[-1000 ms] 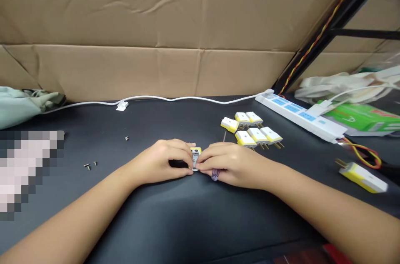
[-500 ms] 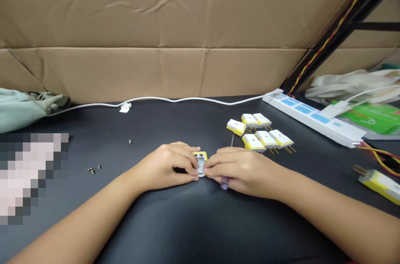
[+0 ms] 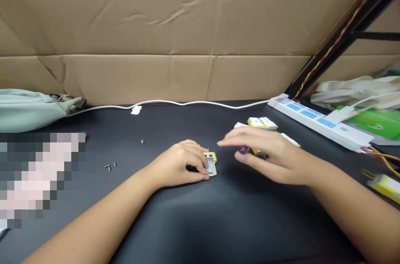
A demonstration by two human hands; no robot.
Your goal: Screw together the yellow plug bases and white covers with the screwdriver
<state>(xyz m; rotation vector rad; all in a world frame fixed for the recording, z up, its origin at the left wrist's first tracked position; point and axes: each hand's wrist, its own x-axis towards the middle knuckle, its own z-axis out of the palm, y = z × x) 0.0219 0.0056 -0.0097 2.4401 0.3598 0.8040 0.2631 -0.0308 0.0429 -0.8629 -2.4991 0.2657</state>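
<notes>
An opened plug housing (image 3: 211, 165), white with yellow edges, rests on the dark tabletop with its hollow inside facing up. My left hand (image 3: 179, 163) grips it from the left, thumb and fingers closed at its near and far ends. My right hand (image 3: 271, 153) is lifted to the right of the housing, fingers stretched forward. Between its thumb and fingers sits the purple handle of a screwdriver (image 3: 244, 150); the shaft is hidden. Behind this hand stand several white-and-yellow plugs (image 3: 268, 122), partly covered by it.
Small screws (image 3: 109, 167) lie at the left, with more screws (image 3: 142, 141) farther back. A white power strip (image 3: 321, 120) stands at the back right, its cord (image 3: 187, 103) running along the cardboard wall (image 3: 140, 76). Another plug (image 3: 384, 185) lies at the right edge.
My right hand has let go of the housing and moved up and right, carrying the screwdriver. My left hand stays on the housing. The whole view has shifted slightly.
</notes>
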